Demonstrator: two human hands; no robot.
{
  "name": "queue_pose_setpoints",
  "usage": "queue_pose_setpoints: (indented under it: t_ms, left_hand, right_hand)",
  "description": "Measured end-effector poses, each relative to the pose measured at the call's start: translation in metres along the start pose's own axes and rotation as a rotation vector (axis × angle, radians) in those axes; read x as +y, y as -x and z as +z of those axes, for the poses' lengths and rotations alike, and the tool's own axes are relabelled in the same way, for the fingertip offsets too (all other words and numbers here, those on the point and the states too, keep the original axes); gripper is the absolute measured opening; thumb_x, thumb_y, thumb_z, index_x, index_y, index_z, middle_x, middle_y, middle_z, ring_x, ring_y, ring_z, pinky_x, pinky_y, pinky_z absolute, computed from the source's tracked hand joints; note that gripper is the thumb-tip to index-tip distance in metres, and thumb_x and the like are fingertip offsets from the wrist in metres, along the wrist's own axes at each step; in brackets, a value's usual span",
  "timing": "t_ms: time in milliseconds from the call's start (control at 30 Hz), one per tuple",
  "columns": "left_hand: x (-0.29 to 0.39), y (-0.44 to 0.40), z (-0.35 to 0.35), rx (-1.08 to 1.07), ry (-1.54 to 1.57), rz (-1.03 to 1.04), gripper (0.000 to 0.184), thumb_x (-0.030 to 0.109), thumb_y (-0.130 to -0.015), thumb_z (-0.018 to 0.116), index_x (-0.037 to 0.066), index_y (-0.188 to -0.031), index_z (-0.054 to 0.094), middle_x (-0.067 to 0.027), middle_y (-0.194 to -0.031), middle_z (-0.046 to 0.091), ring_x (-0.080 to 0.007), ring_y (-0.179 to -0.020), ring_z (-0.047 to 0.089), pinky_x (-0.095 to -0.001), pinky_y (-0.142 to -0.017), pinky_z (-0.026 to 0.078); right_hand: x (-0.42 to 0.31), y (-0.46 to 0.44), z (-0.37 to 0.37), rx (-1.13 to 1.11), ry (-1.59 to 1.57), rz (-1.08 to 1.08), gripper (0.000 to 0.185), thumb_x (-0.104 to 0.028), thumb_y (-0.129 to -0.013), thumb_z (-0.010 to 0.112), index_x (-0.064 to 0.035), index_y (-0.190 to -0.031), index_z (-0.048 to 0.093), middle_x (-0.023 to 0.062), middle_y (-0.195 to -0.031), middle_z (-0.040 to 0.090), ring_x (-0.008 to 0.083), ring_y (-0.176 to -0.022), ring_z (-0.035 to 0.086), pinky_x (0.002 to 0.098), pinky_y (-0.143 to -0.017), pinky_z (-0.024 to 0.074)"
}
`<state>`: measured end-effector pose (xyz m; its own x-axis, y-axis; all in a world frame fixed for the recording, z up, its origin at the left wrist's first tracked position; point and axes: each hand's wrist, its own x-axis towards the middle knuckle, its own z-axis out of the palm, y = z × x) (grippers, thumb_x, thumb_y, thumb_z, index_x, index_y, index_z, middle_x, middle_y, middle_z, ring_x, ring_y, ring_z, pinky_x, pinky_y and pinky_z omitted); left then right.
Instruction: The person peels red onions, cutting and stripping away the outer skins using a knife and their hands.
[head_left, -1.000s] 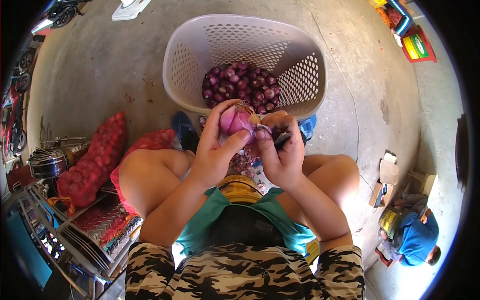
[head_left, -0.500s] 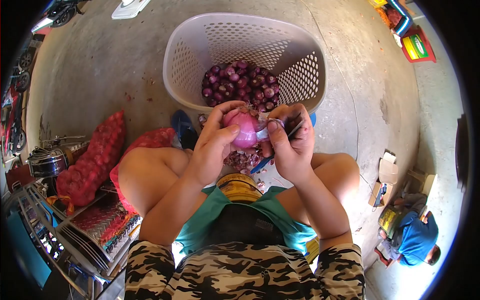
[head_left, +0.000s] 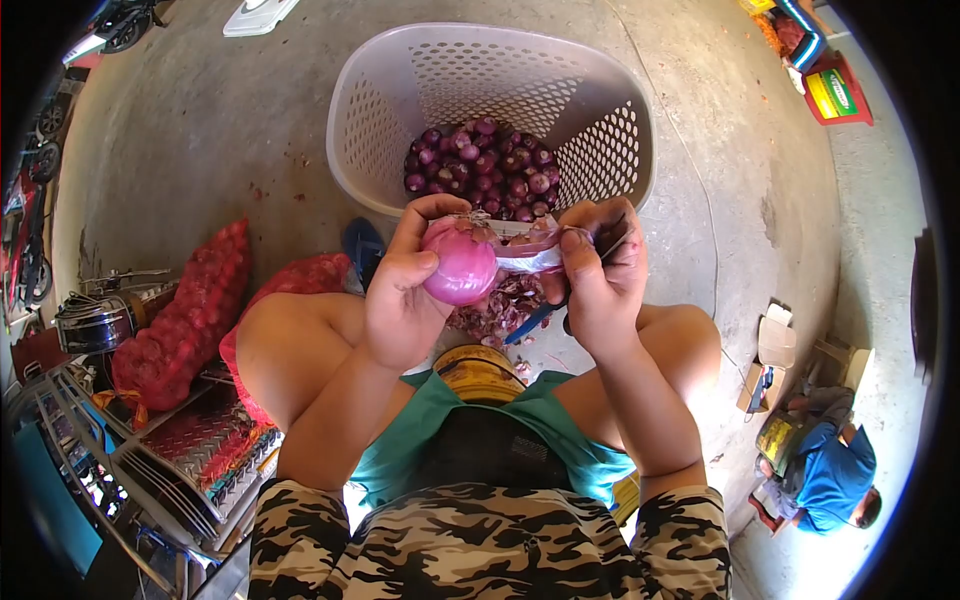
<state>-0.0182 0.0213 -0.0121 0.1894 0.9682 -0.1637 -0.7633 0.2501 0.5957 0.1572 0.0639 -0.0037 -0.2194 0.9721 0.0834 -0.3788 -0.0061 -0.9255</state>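
My left hand (head_left: 405,290) is closed around a shiny purple-red onion (head_left: 460,262), thumb on its near side and fingers behind. A strip of onion skin (head_left: 530,255) stretches from the onion to my right hand (head_left: 603,275), pinched there between thumb and finger. The same right hand also grips what looks like a small knife, its blue handle (head_left: 530,322) sticking out below the palm; the blade is mostly hidden by the fingers. Beneath the hands lies a pile of loose onion skins (head_left: 505,308). Just beyond, a grey perforated basket (head_left: 490,70) holds many onions (head_left: 480,170).
Red mesh sacks (head_left: 185,320) of onions lie at my left, near a metal rack (head_left: 150,490). A yellow container (head_left: 480,372) stands between my legs. At right are an open cardboard box (head_left: 765,370) and a seated person in blue (head_left: 840,480). A cord (head_left: 690,160) crosses the floor.
My hands have moved apart, the left with the onion going leftward and the right going rightward. The strip of skin between them is now longer and pulled out straight.
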Motion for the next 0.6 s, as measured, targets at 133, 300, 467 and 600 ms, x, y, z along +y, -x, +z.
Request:
queue_pose_setpoints:
  t_ms: [133, 300, 467, 600]
  left_hand:
    - [0.002, 0.000, 0.009, 0.090, -0.140, 0.008, 0.057, 0.031, -0.080, 0.049, 0.001, -0.126, 0.034, -0.0161, -0.107, 0.055, -0.0253, -0.086, 0.060, -0.0295, -0.062, 0.051]
    - [0.005, -0.003, 0.007, 0.145, -0.230, 0.009, 0.057, 0.032, -0.079, 0.050, 0.001, -0.125, 0.036, -0.0149, -0.106, 0.055, -0.0243, -0.085, 0.060, -0.0286, -0.061, 0.049]
    - [0.004, -0.005, 0.004, 0.139, -0.092, -0.010, 0.055, 0.032, -0.080, 0.049, 0.001, -0.124, 0.040, -0.0140, -0.105, 0.055, -0.0234, -0.083, 0.058, -0.0275, -0.060, 0.043]
    - [0.011, -0.005, -0.008, 0.082, 0.079, 0.042, 0.054, 0.031, -0.080, 0.047, 0.004, -0.126, 0.040, -0.0130, -0.104, 0.055, -0.0232, -0.083, 0.056, -0.0288, -0.059, 0.041]
  right_hand:
    - [0.000, -0.001, -0.002, 0.013, 0.038, -0.014, 0.010, 0.001, -0.088, 0.046, -0.0042, -0.088, 0.038, 0.0110, -0.078, 0.056, 0.0086, -0.045, 0.045, 0.0207, -0.040, 0.0355]
    - [0.001, -0.004, -0.006, 0.073, 0.136, 0.006, 0.009, 0.001, -0.088, 0.047, -0.0038, -0.088, 0.039, 0.0106, -0.079, 0.058, 0.0079, -0.046, 0.045, 0.0207, -0.041, 0.0362]
    - [0.001, -0.004, -0.005, 0.099, 0.125, 0.052, 0.008, 0.002, -0.087, 0.047, -0.0036, -0.087, 0.041, 0.0098, -0.079, 0.057, 0.0077, -0.047, 0.046, 0.0207, -0.041, 0.0372]
    - [0.002, -0.011, -0.017, 0.209, 0.153, 0.059, 0.007, 0.003, -0.087, 0.046, -0.0030, -0.088, 0.042, 0.0116, -0.080, 0.059, 0.0077, -0.047, 0.045, 0.0203, -0.042, 0.0357]
